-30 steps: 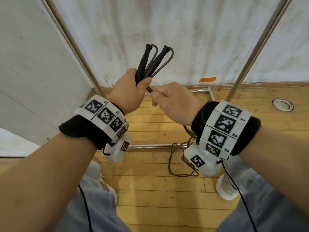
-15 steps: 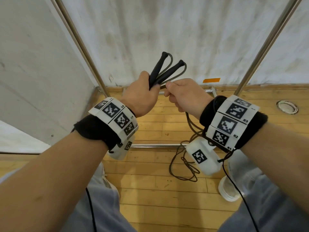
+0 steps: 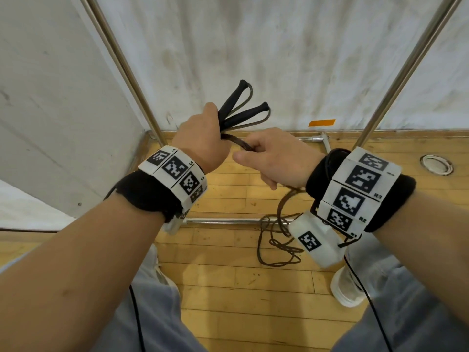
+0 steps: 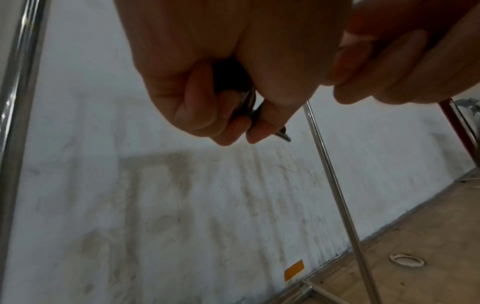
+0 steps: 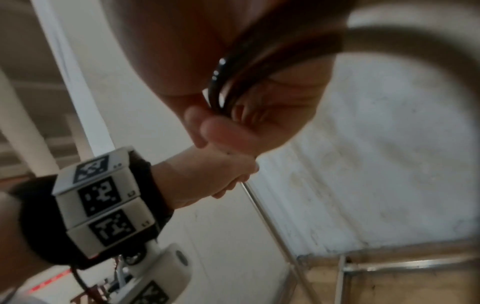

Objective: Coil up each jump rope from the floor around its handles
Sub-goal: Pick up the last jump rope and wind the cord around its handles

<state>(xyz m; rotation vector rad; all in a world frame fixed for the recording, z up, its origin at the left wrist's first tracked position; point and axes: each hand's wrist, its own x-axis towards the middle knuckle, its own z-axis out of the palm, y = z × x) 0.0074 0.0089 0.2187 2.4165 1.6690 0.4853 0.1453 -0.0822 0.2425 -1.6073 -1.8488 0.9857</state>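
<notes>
Our left hand (image 3: 200, 141) has its fingers curled tight round both black handles (image 3: 237, 110), splayed upward. Our right hand (image 3: 274, 158) pinches the rope (image 3: 241, 143) just beside them; the slack trails down to a loose tangle (image 3: 276, 242) on the wooden floor (image 3: 228, 288).

Poles (image 3: 121, 67) (image 3: 406, 67) slant either side of the hands; wall (image 3: 253, 34) close ahead. Open air between poles. Floor bar (image 3: 223, 220) below, rope slack (image 3: 276, 245) just beside it.
</notes>
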